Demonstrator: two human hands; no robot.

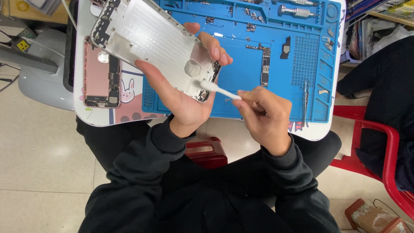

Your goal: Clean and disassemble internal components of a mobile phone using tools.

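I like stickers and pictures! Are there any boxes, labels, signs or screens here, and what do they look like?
Bunny picture: on the white tabletop beside the pink phone body, small, white with pink.
Books or packets: top right shelf, flat, many colours, too blurred to tell.
No lit screens or signs.

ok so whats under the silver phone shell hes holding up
The left hand cradles the silver phone shell from below. Beneath its far end lie the white table and a pink opened phone, partly covered; anything else there is hidden.
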